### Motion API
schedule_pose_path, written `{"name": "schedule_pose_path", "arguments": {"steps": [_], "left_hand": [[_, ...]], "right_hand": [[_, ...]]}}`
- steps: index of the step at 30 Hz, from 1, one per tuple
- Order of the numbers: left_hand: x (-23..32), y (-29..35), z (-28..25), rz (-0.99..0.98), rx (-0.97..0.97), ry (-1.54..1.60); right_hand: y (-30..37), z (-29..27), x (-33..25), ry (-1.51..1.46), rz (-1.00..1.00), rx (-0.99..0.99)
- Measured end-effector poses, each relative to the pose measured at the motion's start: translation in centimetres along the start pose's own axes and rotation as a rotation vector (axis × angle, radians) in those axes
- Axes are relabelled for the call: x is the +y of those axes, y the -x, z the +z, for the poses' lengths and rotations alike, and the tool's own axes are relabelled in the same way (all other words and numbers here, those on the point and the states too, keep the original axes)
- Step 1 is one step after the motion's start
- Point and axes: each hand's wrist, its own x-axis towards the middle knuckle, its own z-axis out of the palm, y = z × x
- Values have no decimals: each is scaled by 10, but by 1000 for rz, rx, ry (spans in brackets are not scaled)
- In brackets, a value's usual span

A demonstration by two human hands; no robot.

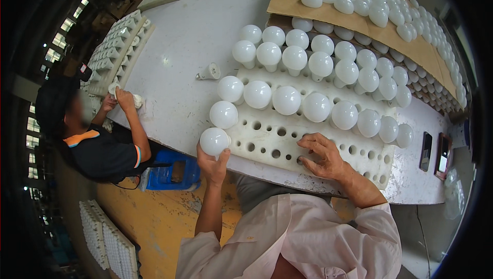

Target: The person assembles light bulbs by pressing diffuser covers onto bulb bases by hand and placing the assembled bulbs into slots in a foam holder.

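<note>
My left hand [211, 164] is closed round a white light bulb [214, 141] at the near left corner of a white foam tray [262, 162]. Spread fingers of my right hand [323, 156] rest over the tray's holes near its front edge, with nothing visible in them. Another bulb [224, 114] stands just beyond the one in my left hand. Farther back, rows of round white bulbs [286, 100] stand upright in the foam. The holes in the two nearest rows show bare toward the right.
A loose bulb [208, 71] lies on the table [177, 37] left of the tray. Cardboard [328, 9] bearing many bulb domes is at the back right. Two phone-like objects [425, 151] lie at right. A co-worker [97, 143] handles something white at left, near a blue crate [172, 170].
</note>
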Motion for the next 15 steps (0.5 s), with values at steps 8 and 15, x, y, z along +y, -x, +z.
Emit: {"name": "schedule_pose_path", "arguments": {"steps": [8,15], "left_hand": [[-8,-6,1,158,81,-10],[-20,-1,1,114,118,-157]], "right_hand": [[-5,2,-2,60,-7,-27],[-5,-1,-3,120,21,-65]]}}
